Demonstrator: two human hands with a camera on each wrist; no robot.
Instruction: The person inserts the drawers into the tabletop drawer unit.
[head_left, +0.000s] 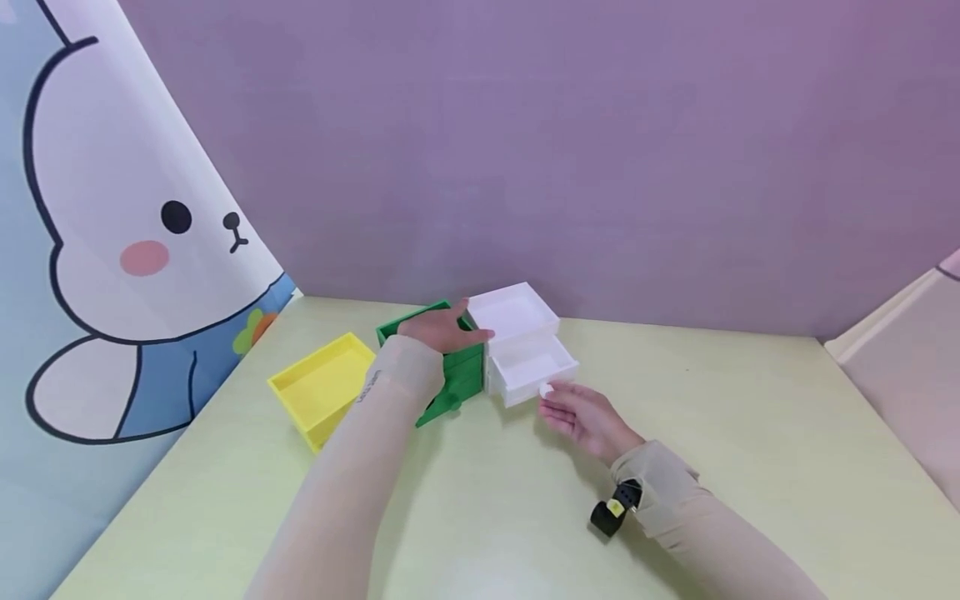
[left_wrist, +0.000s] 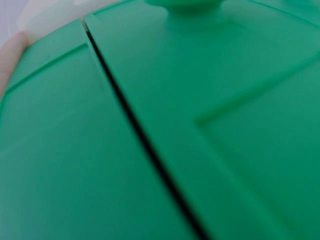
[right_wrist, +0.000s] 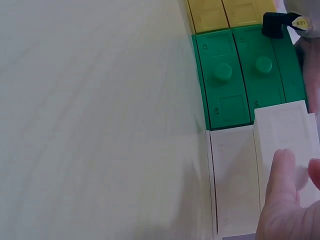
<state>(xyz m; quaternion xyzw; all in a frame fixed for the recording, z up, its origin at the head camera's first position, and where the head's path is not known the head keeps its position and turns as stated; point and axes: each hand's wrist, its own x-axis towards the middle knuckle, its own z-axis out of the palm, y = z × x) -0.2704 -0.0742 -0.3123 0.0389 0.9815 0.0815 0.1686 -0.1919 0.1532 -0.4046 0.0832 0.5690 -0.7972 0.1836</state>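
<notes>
A white two-drawer box stands with its upper drawer pulled out; the drawer's inside shows no contents. My right hand pinches that drawer's round white knob between thumb and finger. Below it, the lower white drawer sits flush. Beside the white box is a green drawer box with round knobs. My left hand rests on the green box's top edge, its thumb and a finger spread toward the white box. The left wrist view shows mostly blurred green drawer fronts.
A yellow drawer box stands left of the green one, partly behind my left forearm. The boxes sit in a row on a pale table near a purple back wall. A cartoon-print panel borders the left side.
</notes>
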